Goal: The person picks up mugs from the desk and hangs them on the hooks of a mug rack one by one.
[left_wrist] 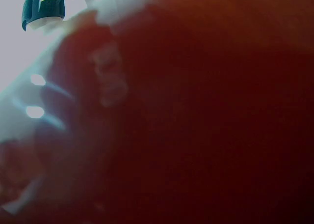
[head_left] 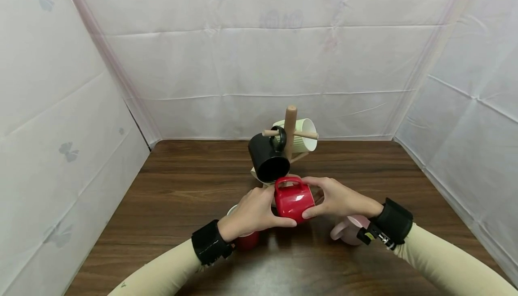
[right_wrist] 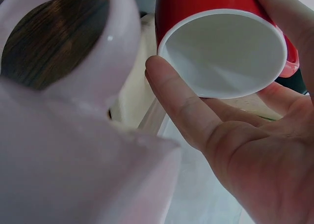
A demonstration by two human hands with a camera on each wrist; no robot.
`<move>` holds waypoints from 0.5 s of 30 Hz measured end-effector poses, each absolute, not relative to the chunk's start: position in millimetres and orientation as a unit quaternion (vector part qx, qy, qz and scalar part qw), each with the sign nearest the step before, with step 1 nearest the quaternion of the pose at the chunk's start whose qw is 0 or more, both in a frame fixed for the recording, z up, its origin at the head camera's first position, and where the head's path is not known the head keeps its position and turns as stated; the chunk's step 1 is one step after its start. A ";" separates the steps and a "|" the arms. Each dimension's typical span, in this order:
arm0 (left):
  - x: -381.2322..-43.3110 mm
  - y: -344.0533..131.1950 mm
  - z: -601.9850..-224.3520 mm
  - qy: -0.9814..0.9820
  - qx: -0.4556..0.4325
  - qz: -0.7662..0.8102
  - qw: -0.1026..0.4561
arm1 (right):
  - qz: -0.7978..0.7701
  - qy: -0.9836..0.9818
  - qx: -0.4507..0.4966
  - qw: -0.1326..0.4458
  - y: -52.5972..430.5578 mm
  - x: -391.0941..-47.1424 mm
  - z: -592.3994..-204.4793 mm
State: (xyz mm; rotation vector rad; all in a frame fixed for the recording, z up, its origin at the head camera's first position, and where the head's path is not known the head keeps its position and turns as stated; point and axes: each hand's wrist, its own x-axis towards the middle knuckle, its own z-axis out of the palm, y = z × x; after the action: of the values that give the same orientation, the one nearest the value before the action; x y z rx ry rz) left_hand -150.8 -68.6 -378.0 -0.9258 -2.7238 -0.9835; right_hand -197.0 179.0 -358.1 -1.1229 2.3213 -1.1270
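Both hands hold a glossy red mug [head_left: 294, 200] in front of a wooden mug tree, its handle toward the tree. The left hand [head_left: 256, 210] grips the mug's left end, thumb along the near side. At the rim end, the right hand [head_left: 337, 197] holds it between thumb and fingers. The right wrist view shows the white inside of the red mug [right_wrist: 223, 54] and the right hand [right_wrist: 245, 145] around it. A blurred dark red surface [left_wrist: 206, 116] fills most of the left wrist view; which mug it belongs to, I cannot tell.
On the mug tree [head_left: 290, 118] hang a black mug [head_left: 263, 152] and a pale green mug [head_left: 305, 141]. Another red mug [head_left: 247, 242] stands under the left wrist, partly hidden. A pink mug [head_left: 351, 233] is beside the right wrist. White sheets [head_left: 259, 62] enclose the wooden table [head_left: 182, 197].
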 end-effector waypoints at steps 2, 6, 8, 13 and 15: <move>-150.8 -68.9 -377.7 -0.897 -0.302 -0.322 0.042 | -0.396 0.813 -0.393 0.168 179.0 -197.2 -358.7; -151.5 -69.5 -376.2 -0.905 -0.298 -0.303 0.033 | -0.395 0.813 -0.392 0.173 178.6 -198.2 -357.7; -152.5 -69.7 -375.2 -0.908 -0.296 -0.294 0.031 | -0.392 0.815 -0.390 0.172 178.5 -199.5 -356.1; -154.6 -71.6 -372.8 -0.912 -0.297 -0.280 0.030 | -0.386 0.821 -0.384 0.173 174.1 -197.7 -343.2; -155.2 -72.3 -372.5 -0.913 -0.301 -0.274 0.033 | -0.385 0.821 -0.383 0.174 171.6 -195.4 -338.2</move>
State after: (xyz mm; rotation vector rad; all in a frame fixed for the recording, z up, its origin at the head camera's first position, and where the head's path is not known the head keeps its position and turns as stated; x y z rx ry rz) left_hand -155.2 -72.3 -372.5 -0.9258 -2.8097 -0.8440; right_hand -195.4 171.6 -338.2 -1.0865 2.3287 -1.0922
